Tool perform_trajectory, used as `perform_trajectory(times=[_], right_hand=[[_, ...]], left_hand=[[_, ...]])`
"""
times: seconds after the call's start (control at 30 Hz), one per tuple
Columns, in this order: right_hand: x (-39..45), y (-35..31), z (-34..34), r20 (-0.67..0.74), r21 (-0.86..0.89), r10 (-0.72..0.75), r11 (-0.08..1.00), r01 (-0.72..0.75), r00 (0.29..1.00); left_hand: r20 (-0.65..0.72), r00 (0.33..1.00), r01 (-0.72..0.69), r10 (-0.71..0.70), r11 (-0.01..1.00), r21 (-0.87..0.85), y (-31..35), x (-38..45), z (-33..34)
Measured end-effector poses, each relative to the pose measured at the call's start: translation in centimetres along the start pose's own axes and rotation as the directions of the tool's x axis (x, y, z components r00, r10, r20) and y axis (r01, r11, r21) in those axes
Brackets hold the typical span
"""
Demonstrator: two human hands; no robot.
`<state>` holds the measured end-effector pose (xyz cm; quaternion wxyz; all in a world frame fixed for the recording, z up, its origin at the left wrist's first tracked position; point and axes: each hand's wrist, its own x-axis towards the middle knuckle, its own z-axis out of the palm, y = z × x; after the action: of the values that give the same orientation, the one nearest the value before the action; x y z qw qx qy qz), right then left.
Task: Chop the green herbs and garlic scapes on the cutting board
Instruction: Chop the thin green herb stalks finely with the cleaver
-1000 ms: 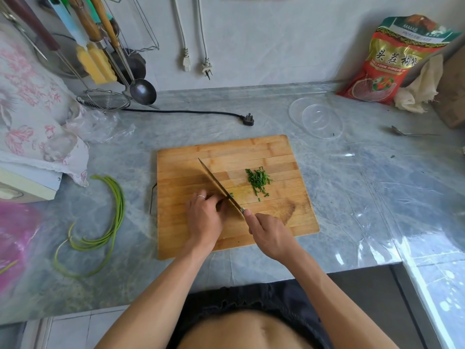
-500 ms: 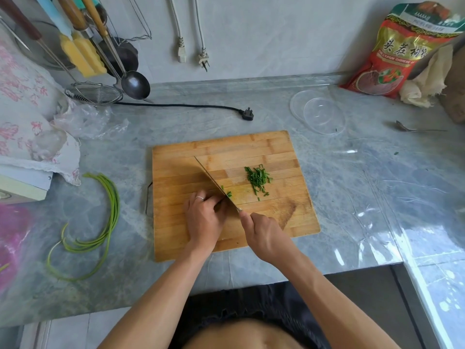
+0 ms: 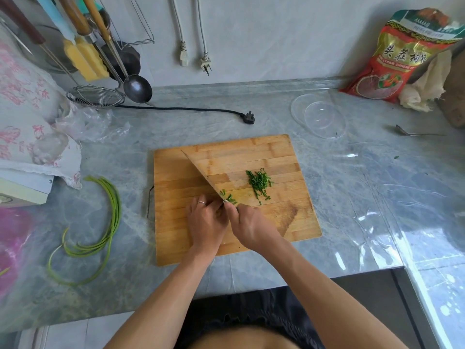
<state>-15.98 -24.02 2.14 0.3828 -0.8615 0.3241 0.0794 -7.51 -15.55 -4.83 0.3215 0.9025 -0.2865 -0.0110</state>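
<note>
Left hand: our left hand (image 3: 205,220) rests on the cutting board (image 3: 176,197), its fingers (image 3: 214,206) curled down over the last of the green herbs, which they mostly hide; a ring shows on one finger.
Right hand: our right hand (image 3: 249,222) grips the handle of the knife (image 3: 201,173), fingers clenched round it.
Knife: the blade runs from just beside our left fingertips up and away to the far left of the board, edge down on the wood.
Chopped herbs: a few cut bits (image 3: 230,197) lie right at our fingertips; the main pile of chopped herbs (image 3: 259,183) sits beyond and to the right of them.
Garlic scapes: the garlic scapes (image 3: 110,222) lie in a curved bundle on the table (image 3: 352,197), well to the left of our left hand, off the board.
</note>
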Motion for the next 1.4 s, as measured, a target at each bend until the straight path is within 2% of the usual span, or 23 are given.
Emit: perform_trajectory(times=[0.1, 0.23, 0.43, 0.57, 0.77, 0.83, 0.93, 1.23, 1.4], right_hand=[[-1.2, 0.8, -0.6, 0.009, -0.025, -0.019, 1.0, 0.019, 1.0], [-1.4, 0.5, -0.9, -0.039, 0.057, -0.028, 0.998, 0.031, 0.999], [-0.3, 0.4, -1.0, -0.011, 0.036, 0.028, 0.999, -0.028, 1.0], [-0.3, 1.3, -1.6, -0.06, 0.068, 0.067, 0.996, -0.063, 0.996], [-0.3, 2.0, -3.6, -0.112, 0.228, 0.126, 0.969, -0.098, 0.986], [-0.9, 1.7, -4.1, -0.108, 0.247, 0.128, 0.964, -0.098, 0.986], [-1.6, 1.3, -3.9, -0.089, 0.254, 0.116, 0.963, -0.09, 0.989], [-3.1, 1.2, -1.8, -0.059, 0.34, 0.156, 0.932, -0.127, 0.986], [-3.2, 1.7, -1.9, -0.052, 0.349, 0.149, 0.929, -0.121, 0.988]], left_hand=[[0.003, 1.0, -0.001, 0.001, 1.0, -0.012, 0.0, 0.1, -0.1], [-0.004, 1.0, 0.002, -0.002, 1.0, -0.01, -0.1, 0.0, 0.0], [-0.004, 1.0, -0.014, 0.014, 1.0, -0.021, 0.1, 0.1, -0.2], [-0.022, 0.999, -0.042, 0.041, 0.998, -0.035, -0.2, 0.1, 0.0], [0.035, 0.996, -0.086, 0.086, 0.996, 0.003, -0.4, 0.0, 0.0], [0.063, 0.99, -0.125, 0.124, 0.992, 0.019, -0.3, -0.1, -0.1], [0.079, 0.991, -0.112, 0.11, 0.993, 0.022, 0.0, 0.0, -0.1], [0.059, 0.997, -0.054, 0.06, 0.994, -0.098, -1.0, -0.2, -0.6], [0.077, 0.99, -0.086, 0.114, 0.95, -0.3, -1.5, 0.6, -1.2]])
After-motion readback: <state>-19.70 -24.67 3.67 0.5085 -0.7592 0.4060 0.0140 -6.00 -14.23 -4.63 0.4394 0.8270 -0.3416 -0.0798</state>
